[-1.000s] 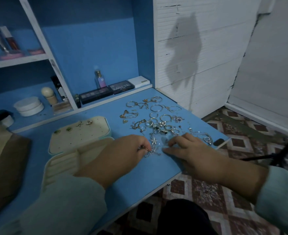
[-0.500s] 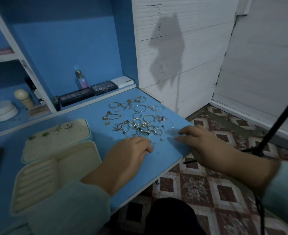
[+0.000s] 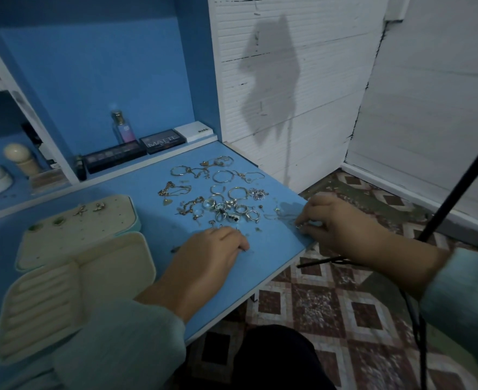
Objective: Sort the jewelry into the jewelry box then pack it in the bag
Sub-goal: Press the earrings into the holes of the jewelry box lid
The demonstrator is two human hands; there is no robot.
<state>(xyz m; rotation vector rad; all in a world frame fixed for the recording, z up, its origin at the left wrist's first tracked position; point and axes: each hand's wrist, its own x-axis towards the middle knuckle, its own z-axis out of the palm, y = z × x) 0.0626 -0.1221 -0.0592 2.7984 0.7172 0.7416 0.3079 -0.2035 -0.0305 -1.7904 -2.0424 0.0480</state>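
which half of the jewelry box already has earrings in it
The far half, the flat lid panel with pinholes; a few earrings sit along its back edge.

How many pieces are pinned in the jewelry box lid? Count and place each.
4, along the lid's far edge: two green studs at left, two gold pieces right of them.

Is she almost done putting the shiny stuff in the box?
Not nearly. Done: a few small pieces sit pinned in the lid of the open jewelry box. In hand: the right hand pinches a thin chain at the table's edge, while the left hand rests fingers-down nearby. Left: the big pile of rings and chains, and packing the box; no bag is visible.
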